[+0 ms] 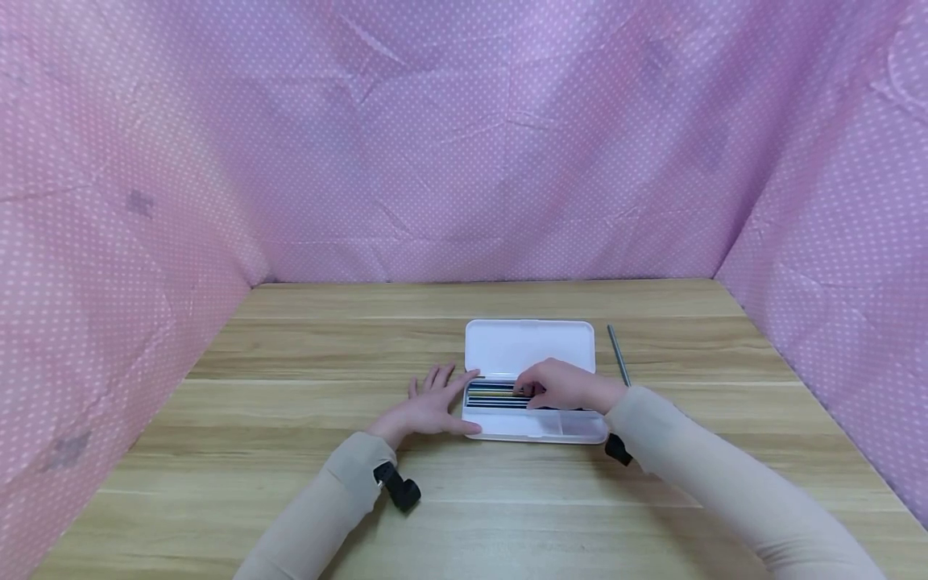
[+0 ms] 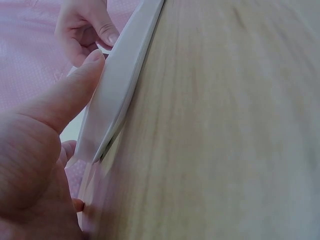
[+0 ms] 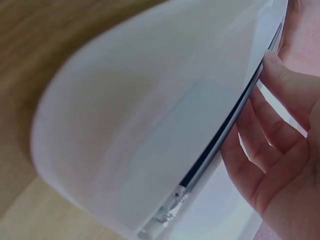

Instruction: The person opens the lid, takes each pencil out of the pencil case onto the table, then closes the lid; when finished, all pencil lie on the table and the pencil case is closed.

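An open white pencil case [image 1: 529, 346] lies on the wooden table, its lid flat at the back. Several dark and yellow pencils [image 1: 493, 395] lie in its tray. My left hand [image 1: 435, 399] rests flat on the table at the case's left end, fingers straight, with the thumb [image 2: 75, 90] against the case's wall [image 2: 115, 95]. My right hand [image 1: 558, 387] is curled over the tray and pinches a dark pencil [image 3: 220, 140] with a metal ferrule, its fingertips [image 3: 272, 60] lying along the shaft. The case's white side [image 3: 150, 125] fills the right wrist view.
One grey pencil [image 1: 619, 354] lies loose on the table just right of the case. Pink dotted cloth walls [image 1: 464, 161] close in the table on the left, back and right. Bare wood [image 1: 290, 354] lies left of the case and in front of it.
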Available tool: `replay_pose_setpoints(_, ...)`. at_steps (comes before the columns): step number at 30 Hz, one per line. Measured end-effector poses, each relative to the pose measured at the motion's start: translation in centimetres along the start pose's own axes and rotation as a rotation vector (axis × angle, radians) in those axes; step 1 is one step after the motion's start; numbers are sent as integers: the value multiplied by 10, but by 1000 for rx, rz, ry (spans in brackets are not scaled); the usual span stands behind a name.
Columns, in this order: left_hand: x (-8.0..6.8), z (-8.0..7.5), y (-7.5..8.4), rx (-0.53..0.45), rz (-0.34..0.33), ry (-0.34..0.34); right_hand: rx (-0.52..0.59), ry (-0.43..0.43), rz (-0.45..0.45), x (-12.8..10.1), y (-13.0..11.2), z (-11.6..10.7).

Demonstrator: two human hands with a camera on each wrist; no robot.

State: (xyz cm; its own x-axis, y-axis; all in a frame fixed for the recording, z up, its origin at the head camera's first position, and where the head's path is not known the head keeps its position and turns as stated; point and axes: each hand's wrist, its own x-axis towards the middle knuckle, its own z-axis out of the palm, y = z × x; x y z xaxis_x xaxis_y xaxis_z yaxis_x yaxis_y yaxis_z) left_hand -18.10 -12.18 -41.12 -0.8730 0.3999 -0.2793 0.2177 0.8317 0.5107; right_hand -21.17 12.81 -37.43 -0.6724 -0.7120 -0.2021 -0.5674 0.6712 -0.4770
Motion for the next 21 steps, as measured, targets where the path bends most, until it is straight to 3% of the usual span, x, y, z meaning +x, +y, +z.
replay_pose_setpoints(21, 2, 1, -3, -7, 4, 1, -70, -28, -25, 3, -2, -4)
